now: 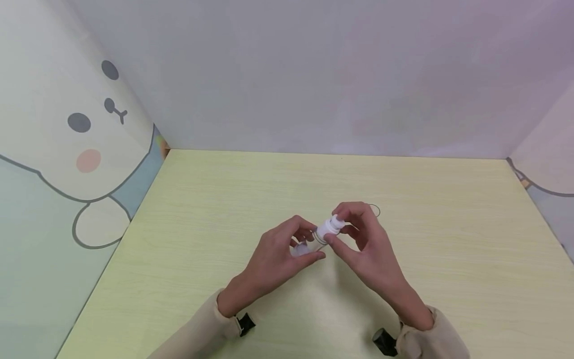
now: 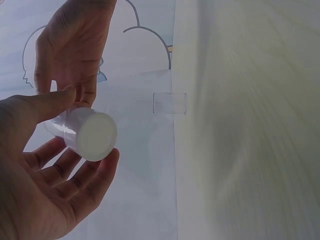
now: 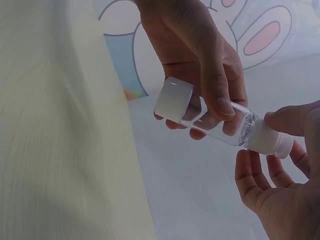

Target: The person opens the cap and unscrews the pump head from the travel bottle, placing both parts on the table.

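A small clear bottle (image 3: 216,125) with a white base and a white top (image 1: 332,225) is held tilted above the table. My left hand (image 1: 280,252) grips its clear body, thumb on one side and fingers round the other. The thumb and fingers of my right hand (image 1: 369,249) pinch the white collar (image 3: 262,137) at the top end. In the left wrist view the round white base (image 2: 97,136) faces the camera, and the top end is hidden behind it. Whether there is liquid inside, I cannot tell.
A clear cylinder (image 2: 170,103), like a see-through cap, stands on the pale wood table (image 1: 224,189) beyond my right hand. A plain light panel (image 1: 314,75) rises behind the table's back edge. Cartoon-printed panels (image 1: 80,164) flank both sides.
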